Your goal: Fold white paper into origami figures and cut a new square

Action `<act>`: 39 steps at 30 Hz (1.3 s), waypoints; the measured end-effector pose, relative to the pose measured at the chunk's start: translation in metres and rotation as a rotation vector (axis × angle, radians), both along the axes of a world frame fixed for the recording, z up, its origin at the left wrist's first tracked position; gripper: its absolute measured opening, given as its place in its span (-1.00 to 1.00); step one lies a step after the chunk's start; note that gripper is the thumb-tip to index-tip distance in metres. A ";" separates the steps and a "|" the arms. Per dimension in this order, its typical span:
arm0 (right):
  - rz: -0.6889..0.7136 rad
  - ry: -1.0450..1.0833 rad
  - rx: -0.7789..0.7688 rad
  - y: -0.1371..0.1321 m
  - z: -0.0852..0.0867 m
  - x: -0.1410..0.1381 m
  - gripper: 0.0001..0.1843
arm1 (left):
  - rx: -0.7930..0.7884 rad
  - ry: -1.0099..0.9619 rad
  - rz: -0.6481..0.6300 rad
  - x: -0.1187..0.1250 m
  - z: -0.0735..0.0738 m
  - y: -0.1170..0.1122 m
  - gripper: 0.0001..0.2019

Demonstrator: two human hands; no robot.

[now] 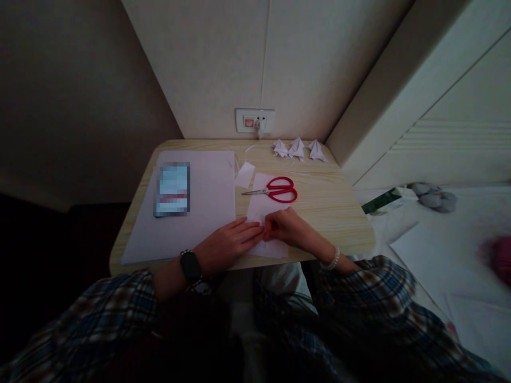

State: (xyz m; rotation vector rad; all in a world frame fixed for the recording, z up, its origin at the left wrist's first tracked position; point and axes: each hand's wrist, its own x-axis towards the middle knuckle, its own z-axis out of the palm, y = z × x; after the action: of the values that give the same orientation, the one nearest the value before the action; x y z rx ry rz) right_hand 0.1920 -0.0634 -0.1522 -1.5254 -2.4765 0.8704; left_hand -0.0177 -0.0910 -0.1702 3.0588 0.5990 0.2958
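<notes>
**Head view: two hands meet on a small sheet**

Left hand [229,242] lies flat with fingers stretched, likely pinning the small sheet [258,206] so it cannot slide. Right hand [288,229] is curled, its fingertips touching the left's; whether it pinches a fold cannot be told. The sheet lies under both hands and reaches just beyond them. Scissors [279,190] rest on its far edge near the right hand, probably kept within reach.

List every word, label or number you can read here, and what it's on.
Nothing is legible.
Phone screen: blurred out, unreadable.
Green box: print too small to read.
Wall socket: red mark, no readable text.
White sheet: no print visible.
</notes>
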 end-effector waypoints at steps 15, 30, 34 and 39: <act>-0.069 -0.022 0.170 -0.034 -0.007 0.011 -0.86 | 0.036 0.000 0.070 0.008 0.000 -0.005 -0.69; -0.176 -0.047 0.283 -0.054 -0.014 0.004 -0.89 | -0.247 -0.156 0.357 0.035 0.010 0.007 -0.65; -0.204 0.000 0.263 -0.055 -0.016 0.006 -0.90 | -0.409 -0.153 0.351 0.036 0.013 0.024 -0.75; -0.281 0.120 0.237 -0.052 -0.017 0.006 -0.76 | -0.575 -0.228 0.436 0.032 0.019 0.031 -0.82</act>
State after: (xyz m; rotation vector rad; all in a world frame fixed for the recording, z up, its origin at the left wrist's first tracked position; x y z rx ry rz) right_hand 0.1983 -0.1156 -0.1689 -1.6294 -2.1254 0.5799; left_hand 0.0140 -0.0600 -0.1516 2.2925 1.1034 0.3862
